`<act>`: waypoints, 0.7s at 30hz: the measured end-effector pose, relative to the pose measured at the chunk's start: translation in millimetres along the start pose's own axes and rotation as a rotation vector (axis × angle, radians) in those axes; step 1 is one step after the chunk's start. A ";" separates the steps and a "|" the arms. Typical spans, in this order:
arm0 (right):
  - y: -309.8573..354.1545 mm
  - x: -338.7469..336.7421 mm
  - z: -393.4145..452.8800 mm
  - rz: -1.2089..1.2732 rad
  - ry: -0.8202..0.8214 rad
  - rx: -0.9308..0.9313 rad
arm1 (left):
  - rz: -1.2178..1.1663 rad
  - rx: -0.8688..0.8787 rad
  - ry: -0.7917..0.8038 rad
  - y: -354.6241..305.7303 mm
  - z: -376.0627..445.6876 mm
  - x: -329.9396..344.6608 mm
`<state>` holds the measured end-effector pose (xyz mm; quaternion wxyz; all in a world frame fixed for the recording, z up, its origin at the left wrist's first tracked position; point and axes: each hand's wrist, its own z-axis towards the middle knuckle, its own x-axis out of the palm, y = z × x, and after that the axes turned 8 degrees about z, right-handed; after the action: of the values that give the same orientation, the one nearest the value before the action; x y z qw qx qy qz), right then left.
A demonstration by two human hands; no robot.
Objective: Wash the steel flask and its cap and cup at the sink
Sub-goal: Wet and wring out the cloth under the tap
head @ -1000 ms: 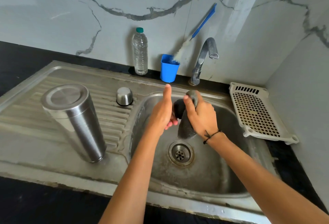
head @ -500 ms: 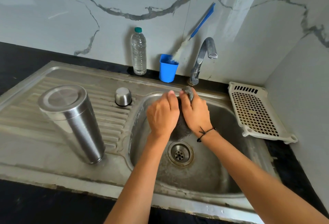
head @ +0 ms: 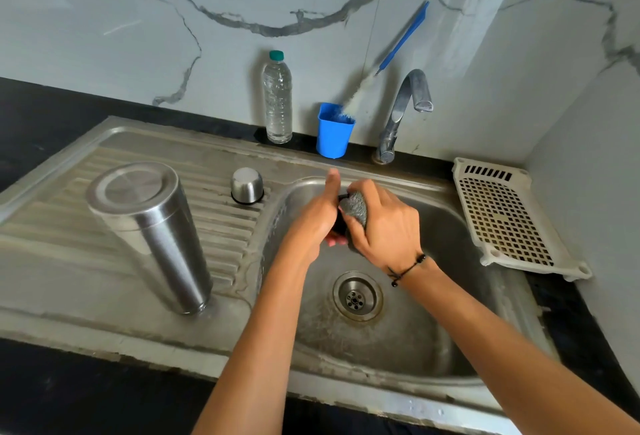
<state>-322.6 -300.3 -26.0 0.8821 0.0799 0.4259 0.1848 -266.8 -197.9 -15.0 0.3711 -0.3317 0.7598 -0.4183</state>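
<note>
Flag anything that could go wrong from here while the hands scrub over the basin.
1. The flask stands upside down on the ribbed drainboard close to the left hand's forearm; a bump might tip it.
2. The dark piece, likely the cap, is pinched between that hand and the scrubber in the right hand, straight above the drain; it could slip and drop.

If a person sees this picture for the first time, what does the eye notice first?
Two hands meet over the sink basin: the right hand rubs a grey scrubber on a small dark piece held by the left hand. A tall steel flask stands upside down on the drainboard, left.
</note>
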 end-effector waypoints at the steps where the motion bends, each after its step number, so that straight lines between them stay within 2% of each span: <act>1: 0.6 1.3 -0.1 -0.009 0.003 -0.016 | -0.041 -0.010 -0.030 -0.9 1.5 0.6; 3: 5.4 2.1 1.7 0.020 -0.012 0.059 | -0.055 -0.023 -0.121 -1.2 5.9 1.3; 5: 10.1 1.2 9.3 0.050 -0.011 0.219 | 0.054 0.023 -0.234 -1.1 7.1 2.0; 7: 10.3 0.8 17.8 0.186 0.019 0.409 | 0.301 0.237 -0.408 0.9 6.2 5.9; 10: 7.1 -1.9 26.7 0.696 0.059 0.823 | 0.576 0.676 -0.733 8.9 5.3 7.8; 12: 4.6 -5.9 26.7 1.020 0.127 1.098 | 0.655 0.818 -0.824 18.5 13.3 6.4; 14: 3.2 -10.0 24.8 1.132 0.206 1.195 | 0.665 0.838 -0.764 19.8 10.9 6.4; 16: 0.8 -8.6 23.2 1.117 0.173 1.174 | 0.617 0.689 -0.577 9.2 0.4 4.9; 19: -2.0 -1.0 20.8 0.830 0.079 1.012 | 0.475 0.362 -0.327 -2.9 -3.5 -2.0; 21: 1.3 0.6 15.4 0.607 0.019 0.818 | 0.362 0.242 -0.212 -2.5 -0.3 -6.8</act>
<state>-310.5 -298.6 -16.5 0.6812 0.5372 0.4289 0.2517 -263.1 -193.4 -10.7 0.5546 -0.1851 0.7083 -0.3956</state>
